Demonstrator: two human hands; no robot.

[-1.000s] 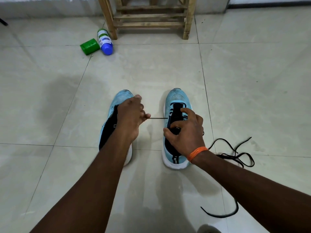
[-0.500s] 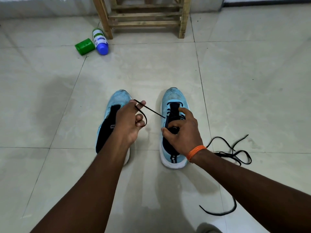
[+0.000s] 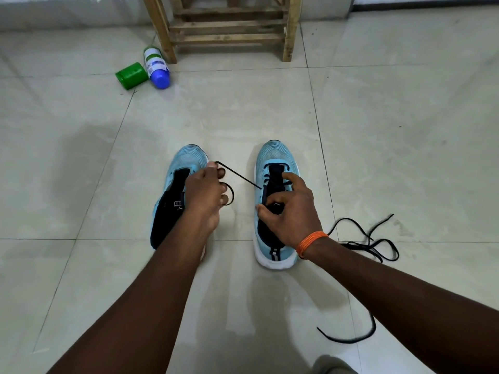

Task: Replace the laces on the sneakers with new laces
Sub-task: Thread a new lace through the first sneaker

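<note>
Two light-blue sneakers sit side by side on the tiled floor [image 3: 378,130], toes pointing away from the person. Landmark: right sneaker [image 3: 275,163].

Left hand [image 3: 205,195] hovers over the left sneaker [image 3: 189,157], just left of the right sneaker. Fingers curled in tight, thumb and forefinger pinching a black lace [image 3: 240,178]. The lace runs taut from the pinch down-right to the inner eyelet side of the right sneaker; a slack loop of it curls around below the lower fingertips.

Right hand [image 3: 291,211] rests on top of the right sneaker, over the dark tongue. Fingers partly spread: index finger stretched forward onto the lacing area, thumb pressed against the inner collar edge, the rest bent down onto the tongue, seeming to nip something small and dark. Whether that bit is lace or tongue can't be made out. Orange wrist band [image 3: 312,242] on this arm.

A loose black lace [image 3: 370,244] lies tangled on the floor right of the right sneaker, one end trailing back toward the person.

Far beyond the left sneaker: green cap [image 3: 131,76] touching a blue-and-white bottle [image 3: 158,67] lying on its side, beside a wooden stool [image 3: 226,31] leg.
</note>
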